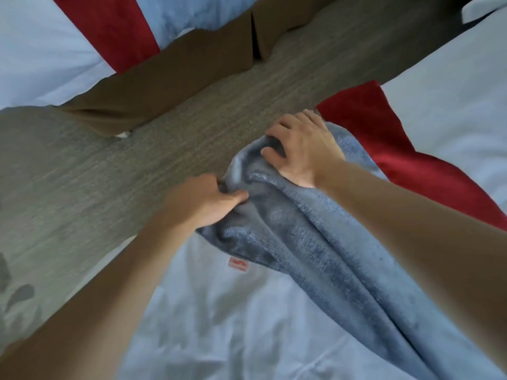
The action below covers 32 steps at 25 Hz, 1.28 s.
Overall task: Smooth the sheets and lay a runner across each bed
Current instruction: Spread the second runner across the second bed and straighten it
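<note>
A bunched blue-grey runner (323, 256) lies across the near bed's white sheet (219, 325), its end hanging at the bed's edge. My left hand (203, 204) pinches a fold at that end between thumb and fingers. My right hand (301, 149) grips the runner's far corner with curled fingers. A red runner (384, 141) lies on the same bed just beyond my right hand. The sheet under my arms is wrinkled and carries a small red tag (238, 265).
A grey carpeted aisle (137, 165) runs between the beds. The other bed at top left has a white sheet (35, 50), a red runner (109, 28) across it and a brown bed skirt (170, 75).
</note>
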Each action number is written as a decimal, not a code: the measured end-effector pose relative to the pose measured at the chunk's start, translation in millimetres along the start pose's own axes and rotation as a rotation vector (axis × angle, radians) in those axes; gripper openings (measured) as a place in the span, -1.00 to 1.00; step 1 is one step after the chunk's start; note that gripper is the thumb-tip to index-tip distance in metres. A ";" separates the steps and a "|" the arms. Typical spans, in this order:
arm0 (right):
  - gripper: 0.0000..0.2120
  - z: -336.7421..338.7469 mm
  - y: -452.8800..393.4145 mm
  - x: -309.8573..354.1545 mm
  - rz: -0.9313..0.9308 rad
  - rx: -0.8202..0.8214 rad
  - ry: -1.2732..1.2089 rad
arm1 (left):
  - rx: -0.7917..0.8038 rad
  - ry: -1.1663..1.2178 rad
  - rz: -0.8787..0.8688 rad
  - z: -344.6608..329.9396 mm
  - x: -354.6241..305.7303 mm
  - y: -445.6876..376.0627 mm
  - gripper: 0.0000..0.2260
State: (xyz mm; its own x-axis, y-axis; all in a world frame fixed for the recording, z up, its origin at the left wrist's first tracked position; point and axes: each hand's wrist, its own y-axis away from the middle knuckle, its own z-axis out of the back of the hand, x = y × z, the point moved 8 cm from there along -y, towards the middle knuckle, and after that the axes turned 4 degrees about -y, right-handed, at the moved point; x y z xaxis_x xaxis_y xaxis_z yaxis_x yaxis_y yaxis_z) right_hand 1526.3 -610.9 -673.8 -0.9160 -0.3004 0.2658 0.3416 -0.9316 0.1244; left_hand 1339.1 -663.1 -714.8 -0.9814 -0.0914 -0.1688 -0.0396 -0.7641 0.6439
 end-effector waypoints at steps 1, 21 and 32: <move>-0.61 -3.0 4.6 6.6 0.021 -0.001 0.003 | 0.005 0.054 -0.011 -2.6 5.8 7.9 -0.54; -0.77 16.5 194.7 37.4 -0.079 -0.303 -0.139 | -0.530 -0.058 -0.858 -49.2 -107.5 167.4 -0.94; -0.58 6.3 513.5 -15.4 -0.703 -0.297 0.006 | -0.290 -0.360 -1.082 -121.9 -244.5 210.9 -0.86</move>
State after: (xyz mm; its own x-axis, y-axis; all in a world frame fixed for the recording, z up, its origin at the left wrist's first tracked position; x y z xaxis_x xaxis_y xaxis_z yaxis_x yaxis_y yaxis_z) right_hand 1717.1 -1083.3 -607.9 -0.8987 0.3831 0.2136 -0.3922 -0.9199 -0.0004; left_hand 1593.7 -879.8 -628.7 -0.4614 0.8441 -0.2731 -0.8860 -0.4543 0.0928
